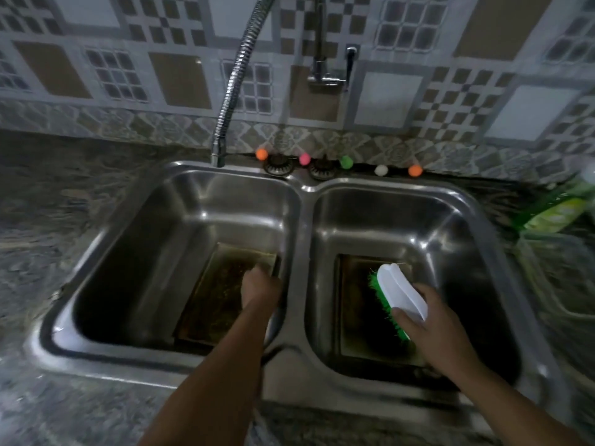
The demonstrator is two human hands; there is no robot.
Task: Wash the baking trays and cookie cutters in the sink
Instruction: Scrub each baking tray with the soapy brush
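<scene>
Trays: two dark, stained rectangular metal baking trays, left tray point(212, 294) in left basin, right tray point(357, 317) in right basin of the double stainless steel sink point(299, 220).
Left hand point(259, 286): on left tray's right edge; fingers' state indeterminable.
Right hand point(428, 323): fingers clasp one white-backed, green-bristled scrubbing brush point(397, 300) over right tray.
Counter: five coloured balls point(346, 162) along sink's rear edge.

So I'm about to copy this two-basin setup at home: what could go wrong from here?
1. The right hand grips the scrub brush only at its rear end; wet, it might slip out.
2. The left hand is down on the dirty tray in the left basin, close to the divider, so knuckles may knock the steel.
3. The green bottle lies tilted on the counter at the right and could leak or roll.
</scene>
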